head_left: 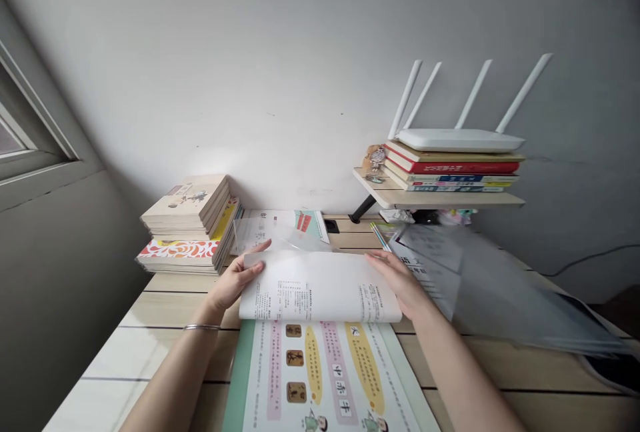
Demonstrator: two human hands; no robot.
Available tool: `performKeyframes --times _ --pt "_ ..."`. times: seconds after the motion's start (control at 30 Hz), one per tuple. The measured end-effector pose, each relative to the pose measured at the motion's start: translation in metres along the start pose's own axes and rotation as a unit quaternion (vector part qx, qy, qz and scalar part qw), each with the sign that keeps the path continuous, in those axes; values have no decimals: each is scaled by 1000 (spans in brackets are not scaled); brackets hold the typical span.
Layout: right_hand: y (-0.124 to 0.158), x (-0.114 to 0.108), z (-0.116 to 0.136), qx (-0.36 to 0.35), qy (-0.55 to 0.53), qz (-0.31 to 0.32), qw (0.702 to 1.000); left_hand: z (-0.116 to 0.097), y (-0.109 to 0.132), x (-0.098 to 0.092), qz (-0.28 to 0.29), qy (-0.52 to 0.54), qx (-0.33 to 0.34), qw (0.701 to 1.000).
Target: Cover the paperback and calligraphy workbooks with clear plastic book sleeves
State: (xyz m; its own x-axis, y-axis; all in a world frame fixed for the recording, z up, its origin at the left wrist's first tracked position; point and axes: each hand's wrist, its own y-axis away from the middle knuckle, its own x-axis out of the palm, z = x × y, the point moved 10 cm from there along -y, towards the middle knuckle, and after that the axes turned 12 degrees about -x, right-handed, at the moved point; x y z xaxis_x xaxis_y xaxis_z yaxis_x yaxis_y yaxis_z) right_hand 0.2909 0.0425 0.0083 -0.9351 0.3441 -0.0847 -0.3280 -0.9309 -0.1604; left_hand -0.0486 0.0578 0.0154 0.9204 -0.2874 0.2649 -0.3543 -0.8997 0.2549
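An open book [320,372] with colourful printed pages lies on the table before me, turned sideways to my view. Its far leaf, a white page [320,285] with small print, is raised and bent toward me. My left hand [240,279] pinches this page at its left corner, thumb on top. At the right edge, my right hand [397,282] grips the same page, its fingers partly hidden behind it. Just beyond the page, a clear plastic sheet [305,240] stands up, touching or very near its far edge; which, I cannot tell.
Stacked books [185,219] stand at the left. Behind the plastic lies another booklet [313,224]. To the right, translucent plastic covers [505,292] spread over a book and a dark object. A raised shelf [450,200] carries books and a white router [463,140] with upright antennas.
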Motion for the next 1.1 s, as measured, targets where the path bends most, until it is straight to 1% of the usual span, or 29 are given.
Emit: performKeyframes --times 0.07,0.13,0.2,0.27,0.33,0.43,0.57,0.63,0.7,0.77,0.87,0.93,1.0,1.1 --pt "3 10 -9 64 -93 36 993 0 0 -1 7 5 -5 1000" --pt "6 17 -10 93 -148 58 983 0 0 -2 12 2 -3 1000" --pt "6 19 -6 91 -173 61 979 0 -1 -3 12 -7 2 1000" --pt "4 17 1 64 -190 53 978 -2 -2 -5 3 -13 12 1000" --pt "2 12 6 35 -202 30 978 -5 -2 -5 -13 -19 23 999" --pt "0 9 8 20 -208 3 978 -14 -1 -4 -59 -28 37 997" --pt "-3 10 2 14 -189 4 982 -25 3 -12 -161 -43 52 985" --pt "-5 9 -1 2 -173 11 985 -23 5 -18 -208 -59 49 975" --pt "-7 8 -2 -16 -149 19 988 -18 9 -23 -242 -71 55 966" --pt "-6 7 -2 -31 -125 26 991 -11 15 -27 -273 -73 68 957" --pt "-3 7 0 -30 -117 31 992 -3 28 -29 -321 -62 95 940" --pt "0 8 3 -21 -140 32 989 -3 37 -27 -345 -65 122 929" --pt "3 11 5 -2 -174 38 984 -6 44 -22 -357 -72 147 920" --pt "6 16 6 25 -202 47 978 -9 48 -18 -356 -70 168 917"
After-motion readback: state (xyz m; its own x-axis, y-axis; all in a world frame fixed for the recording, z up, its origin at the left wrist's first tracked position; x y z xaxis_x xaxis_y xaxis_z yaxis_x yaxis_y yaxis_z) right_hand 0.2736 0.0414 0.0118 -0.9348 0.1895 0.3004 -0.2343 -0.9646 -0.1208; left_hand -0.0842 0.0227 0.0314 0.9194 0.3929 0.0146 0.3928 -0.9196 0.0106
